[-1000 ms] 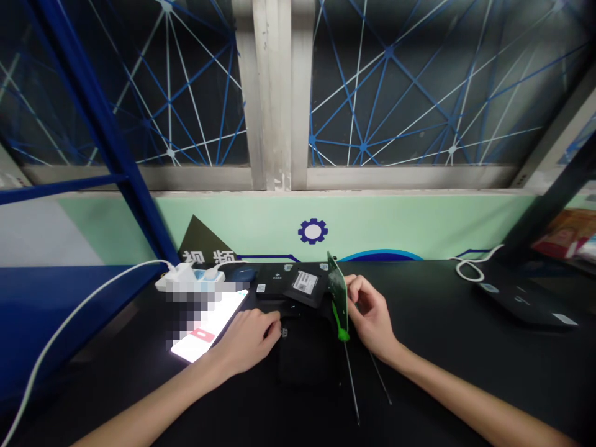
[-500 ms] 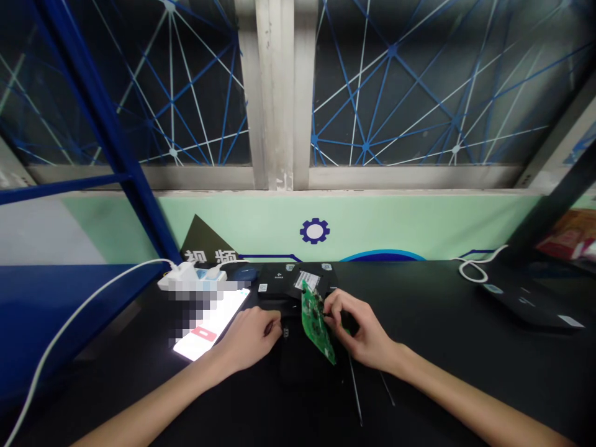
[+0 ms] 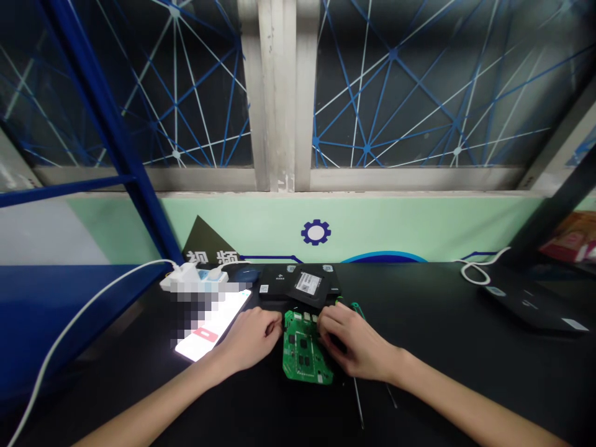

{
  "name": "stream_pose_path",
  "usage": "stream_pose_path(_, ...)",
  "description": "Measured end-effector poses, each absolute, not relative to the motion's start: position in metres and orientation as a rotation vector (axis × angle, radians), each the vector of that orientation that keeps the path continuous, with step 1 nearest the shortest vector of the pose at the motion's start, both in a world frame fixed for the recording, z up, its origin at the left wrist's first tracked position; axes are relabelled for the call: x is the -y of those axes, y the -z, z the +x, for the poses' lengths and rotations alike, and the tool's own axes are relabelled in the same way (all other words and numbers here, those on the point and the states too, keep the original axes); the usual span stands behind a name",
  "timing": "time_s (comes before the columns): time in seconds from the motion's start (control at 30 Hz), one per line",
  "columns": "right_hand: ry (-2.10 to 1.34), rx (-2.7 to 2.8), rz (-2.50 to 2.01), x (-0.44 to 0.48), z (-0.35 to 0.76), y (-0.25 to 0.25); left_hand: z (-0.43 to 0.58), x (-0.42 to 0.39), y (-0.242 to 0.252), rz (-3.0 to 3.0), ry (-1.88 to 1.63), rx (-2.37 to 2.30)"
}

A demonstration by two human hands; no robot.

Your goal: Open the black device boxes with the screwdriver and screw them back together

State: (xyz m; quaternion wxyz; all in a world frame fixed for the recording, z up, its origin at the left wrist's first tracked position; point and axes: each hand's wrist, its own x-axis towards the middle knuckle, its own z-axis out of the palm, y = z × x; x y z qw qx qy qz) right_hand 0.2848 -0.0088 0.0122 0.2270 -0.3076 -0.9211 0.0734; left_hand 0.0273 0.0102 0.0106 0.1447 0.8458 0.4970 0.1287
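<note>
Green circuit board [image 3: 305, 351] lies flat, chips up, on black tabletop [image 3: 465, 347] btwn two bare hands. Right hand [image 3: 354, 344], at board's 3 o'clock, has fingers pinched on its edge. Left hand [image 3: 251, 338], at 9 o'clock, sits just beside it w/ fingers curled together. Lit phone [image 3: 209, 326] at 10 o'clock, black boxes [image 3: 298, 282] at 12. Green-handled screwdriver [image 3: 357, 308] runs under right hand.
</note>
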Motion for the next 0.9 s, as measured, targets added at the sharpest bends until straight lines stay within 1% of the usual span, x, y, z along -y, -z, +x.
stream_pose_path(0.6,-0.231,2.53,-0.851,0.0086,0.2861,-0.0139,0.0302,-0.0073,-0.0175,2.446,-0.367,-1.42)
stream_pose_path(0.9,-0.249,2.479,-0.854,0.0087,0.287,-0.0128,0.0272,-0.0077,-0.0132,2.45,-0.378,-1.422)
